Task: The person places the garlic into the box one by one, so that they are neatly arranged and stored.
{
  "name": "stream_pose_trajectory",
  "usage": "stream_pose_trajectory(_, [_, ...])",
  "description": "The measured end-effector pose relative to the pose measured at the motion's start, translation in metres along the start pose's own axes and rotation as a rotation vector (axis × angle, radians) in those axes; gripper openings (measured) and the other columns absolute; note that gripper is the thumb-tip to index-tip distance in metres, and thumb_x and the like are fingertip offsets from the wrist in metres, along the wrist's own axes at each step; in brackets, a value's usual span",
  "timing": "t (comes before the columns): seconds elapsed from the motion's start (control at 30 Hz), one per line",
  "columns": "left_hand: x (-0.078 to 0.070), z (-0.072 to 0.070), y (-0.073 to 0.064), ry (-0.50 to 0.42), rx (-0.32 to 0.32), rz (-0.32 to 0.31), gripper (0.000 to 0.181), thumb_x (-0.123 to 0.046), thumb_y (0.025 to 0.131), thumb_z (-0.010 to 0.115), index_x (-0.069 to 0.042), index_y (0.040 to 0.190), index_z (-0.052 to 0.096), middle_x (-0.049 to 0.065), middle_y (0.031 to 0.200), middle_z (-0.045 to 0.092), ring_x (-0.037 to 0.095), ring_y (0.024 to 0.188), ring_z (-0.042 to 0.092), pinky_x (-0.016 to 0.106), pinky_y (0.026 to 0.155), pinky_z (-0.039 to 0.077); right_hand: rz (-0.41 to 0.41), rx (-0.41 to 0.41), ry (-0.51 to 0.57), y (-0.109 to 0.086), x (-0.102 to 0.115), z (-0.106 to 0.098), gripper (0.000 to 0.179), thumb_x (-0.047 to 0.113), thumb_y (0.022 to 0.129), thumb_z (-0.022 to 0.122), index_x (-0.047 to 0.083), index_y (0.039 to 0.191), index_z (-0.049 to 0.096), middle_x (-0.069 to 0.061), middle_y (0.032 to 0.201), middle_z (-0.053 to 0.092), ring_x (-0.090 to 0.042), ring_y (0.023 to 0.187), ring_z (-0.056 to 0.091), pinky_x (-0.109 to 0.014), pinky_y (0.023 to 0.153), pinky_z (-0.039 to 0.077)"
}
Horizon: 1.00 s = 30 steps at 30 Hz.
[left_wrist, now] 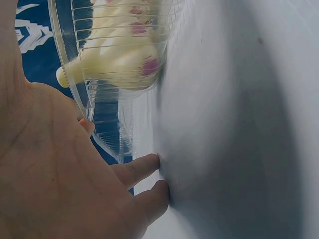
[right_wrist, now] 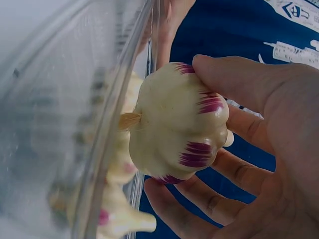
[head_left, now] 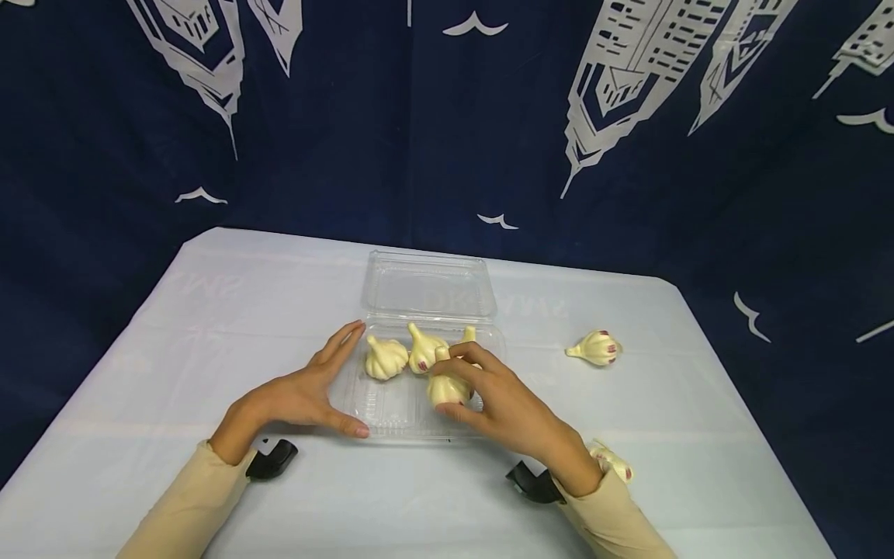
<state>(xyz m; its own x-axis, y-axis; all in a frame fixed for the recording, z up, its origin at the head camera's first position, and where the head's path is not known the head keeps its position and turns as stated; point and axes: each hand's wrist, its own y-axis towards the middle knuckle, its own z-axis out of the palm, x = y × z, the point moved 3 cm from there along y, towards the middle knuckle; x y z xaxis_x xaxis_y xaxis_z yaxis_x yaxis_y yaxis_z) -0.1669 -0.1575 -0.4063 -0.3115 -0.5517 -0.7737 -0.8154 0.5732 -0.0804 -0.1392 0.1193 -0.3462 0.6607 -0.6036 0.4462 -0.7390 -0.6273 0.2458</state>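
Observation:
My right hand grips a cream garlic bulb with purple streaks, over the right part of a clear plastic clamshell box. Fingers and thumb curl round that bulb in the right wrist view. Inside the box, a garlic bulb sits at the left and another garlic bulb beside it. A third garlic bulb is mostly hidden behind the right hand. At the box's left side, my left hand is spread, fingers extended, thumb by the front left corner. Two of its fingertips touch the table in the left wrist view.
The clear lid lies folded back behind the box. One loose garlic bulb lies on the white table at the right; another garlic bulb is partly behind the right wrist. A dark blue printed curtain hangs behind the table.

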Motion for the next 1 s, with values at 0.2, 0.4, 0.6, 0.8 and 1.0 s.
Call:
stream_pose_trajectory(0.2, [-0.001,-0.003,0.001,0.007,-0.002,0.000,0.142,-0.053,0.066,0.091,-0.018,0.162,-0.008,0.004,0.168,-0.013,0.044,0.153,0.000,0.072,0.114,0.019,-0.051,0.009,0.007,0.010,0.011,0.009,0.043,0.031,0.090,0.076,0.020,0.130,0.065,-0.001,0.132,0.055,-0.013,0.105,0.055,-0.030,0.086,0.051])
stream_pose_trajectory(0.4, [-0.003,-0.004,0.003,0.013,0.002,-0.001,0.142,-0.053,0.066,0.091,-0.018,0.162,-0.009,0.003,0.168,-0.014,0.044,0.153,-0.001,0.072,0.114,0.019,-0.076,0.042,0.016,0.022,0.019,0.020,0.039,0.031,0.094,0.071,0.019,0.131,0.064,-0.001,0.131,0.054,-0.015,0.114,0.054,-0.033,0.094,0.050])
stream_pose_trajectory(0.6, [-0.002,-0.003,0.001,-0.006,0.002,-0.013,0.142,-0.052,0.066,0.091,-0.019,0.162,-0.009,0.003,0.168,-0.014,0.045,0.153,-0.003,0.073,0.114,0.017,-0.066,0.070,0.009,0.029,0.027,0.037,0.033,0.024,0.097,0.067,0.018,0.130,0.064,-0.002,0.133,0.053,-0.017,0.120,0.054,-0.037,0.102,0.049])
stream_pose_trajectory(0.8, [0.000,-0.001,0.000,-0.017,0.004,-0.011,0.141,-0.051,0.067,0.091,-0.020,0.162,-0.009,0.002,0.168,-0.015,0.043,0.153,-0.004,0.073,0.114,0.016,-0.086,0.110,-0.012,0.034,0.034,0.053,0.030,0.014,0.098,0.064,0.016,0.128,0.065,-0.002,0.134,0.053,-0.018,0.123,0.052,-0.034,0.105,0.047])
stream_pose_trajectory(1.0, [0.000,-0.001,-0.002,-0.018,0.007,-0.010,0.141,-0.052,0.067,0.090,-0.021,0.161,-0.010,0.000,0.168,-0.016,0.040,0.154,-0.004,0.073,0.114,0.018,-0.101,0.130,-0.016,0.038,0.040,0.061,0.030,0.007,0.097,0.064,0.014,0.126,0.065,-0.003,0.135,0.053,-0.017,0.125,0.051,-0.031,0.105,0.046])
